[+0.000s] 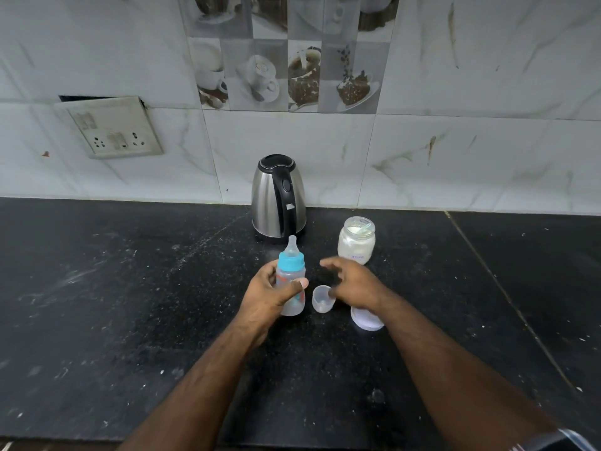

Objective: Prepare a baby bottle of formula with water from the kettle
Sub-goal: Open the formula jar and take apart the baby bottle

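Note:
A clear baby bottle (pixel 291 278) with a blue collar and a teat stands upright on the black counter (pixel 130 320). My left hand (pixel 270 292) grips its body. The bottle's clear cap (pixel 322 298) lies just to the right of it. Over the cap hovers my right hand (pixel 353 283), fingers spread, holding nothing. Behind the bottle, against the wall, stands a steel kettle (pixel 278 198) with a black handle and its lid closed. An open glass jar of white formula powder (pixel 356 240), with a scoop inside, sits to the right of the kettle.
A white lid (pixel 367 319) lies on the counter under my right wrist. A switch and socket plate (pixel 112 130) hangs on the tiled wall at the left. A seam in the counter (pixel 507 294) runs diagonally at the right.

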